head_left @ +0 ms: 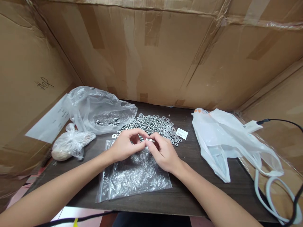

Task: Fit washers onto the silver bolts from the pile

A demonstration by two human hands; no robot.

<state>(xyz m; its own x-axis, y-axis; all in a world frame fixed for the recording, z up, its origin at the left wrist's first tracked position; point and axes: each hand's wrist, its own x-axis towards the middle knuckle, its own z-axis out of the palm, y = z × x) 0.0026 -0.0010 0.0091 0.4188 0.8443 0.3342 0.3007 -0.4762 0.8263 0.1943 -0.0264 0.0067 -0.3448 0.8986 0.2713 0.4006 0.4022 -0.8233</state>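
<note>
Cardboard walls [165, 56] stand round a dark worktop [189, 189] on three sides. At about 3 o'clock from the hands lies one white plastic bag [227, 142], loose and crumpled, with a white cable [267, 192] looping beside it. At 10 o'clock sits one clear plastic bag [99, 108] with some metal parts inside, and below it, at 9 o'clock, one small knotted bag [69, 143]. One flat clear zip bag [132, 176] lies on the worktop under the wrists. At 12 o'clock, just beyond the fingers, spreads one heap of silver screws and washers [153, 124], too many to count, with one small white label [181, 133] at its right edge.

The left hand [124, 145] and the right hand [163, 153] meet at the centre. Each grip is narrow, fingertips pinched on one small silver screw [149, 139] held between the two hands, above the zip bag's far edge. It is shiny and short; finer detail is too small to tell.
</note>
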